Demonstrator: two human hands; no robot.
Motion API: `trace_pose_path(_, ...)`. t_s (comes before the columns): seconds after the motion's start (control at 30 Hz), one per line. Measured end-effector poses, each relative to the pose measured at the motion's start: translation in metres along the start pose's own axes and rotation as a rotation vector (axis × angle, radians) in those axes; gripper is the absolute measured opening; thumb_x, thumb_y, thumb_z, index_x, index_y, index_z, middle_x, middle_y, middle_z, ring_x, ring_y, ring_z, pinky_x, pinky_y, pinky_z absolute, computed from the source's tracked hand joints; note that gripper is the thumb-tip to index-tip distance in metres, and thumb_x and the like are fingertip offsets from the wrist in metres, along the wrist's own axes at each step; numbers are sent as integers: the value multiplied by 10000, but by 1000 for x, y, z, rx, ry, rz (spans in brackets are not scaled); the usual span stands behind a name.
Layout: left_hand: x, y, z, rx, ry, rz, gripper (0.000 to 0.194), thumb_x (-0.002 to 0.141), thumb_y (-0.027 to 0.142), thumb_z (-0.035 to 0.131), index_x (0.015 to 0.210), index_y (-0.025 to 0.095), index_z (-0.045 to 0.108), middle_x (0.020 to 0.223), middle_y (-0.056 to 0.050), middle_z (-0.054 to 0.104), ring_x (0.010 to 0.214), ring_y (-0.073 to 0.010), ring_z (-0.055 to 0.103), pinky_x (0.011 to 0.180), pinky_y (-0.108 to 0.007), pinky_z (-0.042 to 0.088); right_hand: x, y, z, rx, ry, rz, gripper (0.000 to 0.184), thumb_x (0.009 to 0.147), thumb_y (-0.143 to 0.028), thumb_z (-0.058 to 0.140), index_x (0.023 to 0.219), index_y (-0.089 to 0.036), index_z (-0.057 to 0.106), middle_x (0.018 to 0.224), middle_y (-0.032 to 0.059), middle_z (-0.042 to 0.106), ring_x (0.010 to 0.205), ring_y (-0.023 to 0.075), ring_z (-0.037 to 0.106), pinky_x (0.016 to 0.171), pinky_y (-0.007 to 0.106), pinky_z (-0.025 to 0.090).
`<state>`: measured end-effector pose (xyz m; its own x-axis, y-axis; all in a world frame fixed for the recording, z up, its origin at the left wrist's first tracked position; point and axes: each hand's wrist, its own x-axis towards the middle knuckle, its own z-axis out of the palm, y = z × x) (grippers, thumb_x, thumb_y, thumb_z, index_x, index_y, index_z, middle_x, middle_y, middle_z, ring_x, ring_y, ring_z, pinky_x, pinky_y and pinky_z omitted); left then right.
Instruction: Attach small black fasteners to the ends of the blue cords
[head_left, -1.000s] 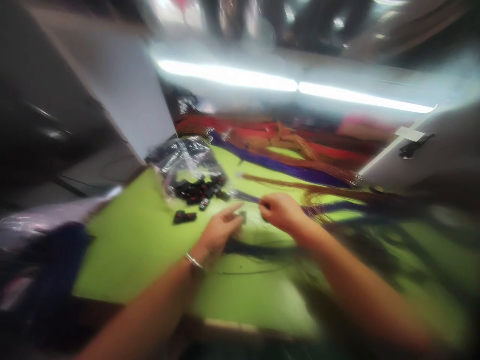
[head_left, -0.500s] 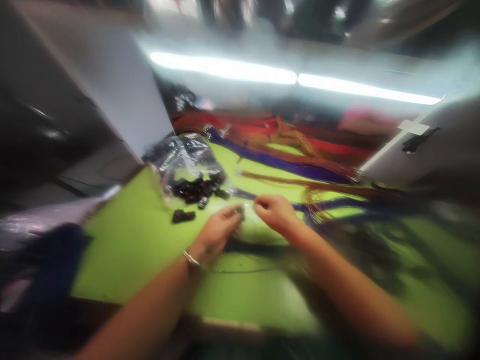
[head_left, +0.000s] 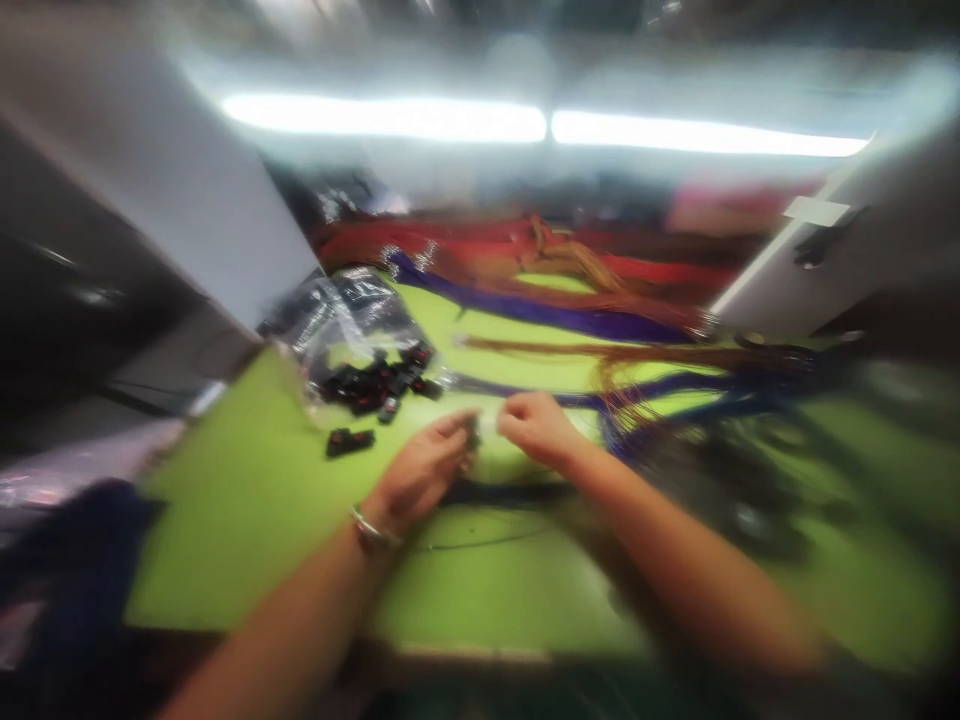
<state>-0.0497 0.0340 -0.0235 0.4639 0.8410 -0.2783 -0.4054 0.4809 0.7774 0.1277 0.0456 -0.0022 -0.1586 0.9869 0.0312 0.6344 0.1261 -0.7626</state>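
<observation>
My left hand (head_left: 429,462), with a bracelet at the wrist, pinches a small dark piece (head_left: 472,432) that is too blurred to name. Close to it on the right, my right hand (head_left: 534,428) has its fingers curled in a pinch; what they hold, if anything, is hidden. A small gap lies between the two hands. Beneath them a bundle of dark wires (head_left: 510,494) lies across the green table (head_left: 247,520). Left of my left hand, several black plastic connectors (head_left: 375,385) lie heaped at the mouth of a clear bag, with a black connector piece (head_left: 350,441) apart from them.
The clear plastic bag (head_left: 352,310) lies at the back left beside a white panel (head_left: 217,200). Purple wires (head_left: 540,312), brown wires (head_left: 555,348) and red wires (head_left: 660,270) stretch across the back. Blue wires (head_left: 675,385) lie to the right. Lit tubes (head_left: 390,117) hang above.
My right hand has moved left and down, away from the blue wire ends and closer to my left hand. The left fingers have closed on the small dark piece. The view has shifted slightly.
</observation>
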Motion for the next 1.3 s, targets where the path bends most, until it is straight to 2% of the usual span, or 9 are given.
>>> trace_pose_path(0.2,-2,1,5,87,49,33,365,688,219,727,1043,159,662,838,-38,600,626,-73,494,570,-210,380,0,-1,1,-17,-19,28,182,638,-246,452,488,-154,497,466,-46,382,490,74,342,469,205,242)
trace_pose_path(0.37,-3,-1,6,187,102,91,378,664,227,743,1028,169,657,823,-32,610,621,-77,494,570,-215,378,-1,-4,-2,-47,-18,55,198,625,-242,456,447,-158,443,451,-49,338,467,66,307,447,205,216)
trace_pose_path(0.53,-2,-5,4,300,90,138,358,692,238,723,1037,168,657,799,-32,622,621,-84,503,583,-216,389,-3,-6,-1,-107,-37,37,188,648,-245,464,480,-163,487,460,-45,378,476,76,326,461,214,223)
trace_pose_path(0.63,-1,-6,4,254,72,125,355,709,245,710,1051,166,659,864,-45,626,628,-80,499,583,-212,395,-3,-7,2,-169,3,-18,188,681,-243,474,516,-168,524,478,-41,427,487,80,330,476,220,226)
trace_pose_path(0.8,0,-4,5,166,83,61,356,690,236,727,1031,152,669,840,-43,617,607,-66,487,554,-194,382,-5,-4,6,-56,21,-92,172,701,-199,492,550,-152,559,513,-38,488,513,71,370,498,192,267)
trace_pose_path(0.97,-1,-2,6,126,91,65,361,663,230,746,1011,162,675,849,-35,616,605,-65,491,553,-199,385,-8,-4,3,63,23,-43,159,683,-165,494,546,-141,571,482,-44,484,494,64,397,500,184,291)
trace_pose_path(1.3,2,-12,-4,357,17,123,362,729,289,692,1071,174,668,849,-38,636,615,-74,468,582,-214,380,-10,0,10,-102,76,-91,154,667,-155,509,519,-151,549,494,-35,461,511,75,370,510,204,265)
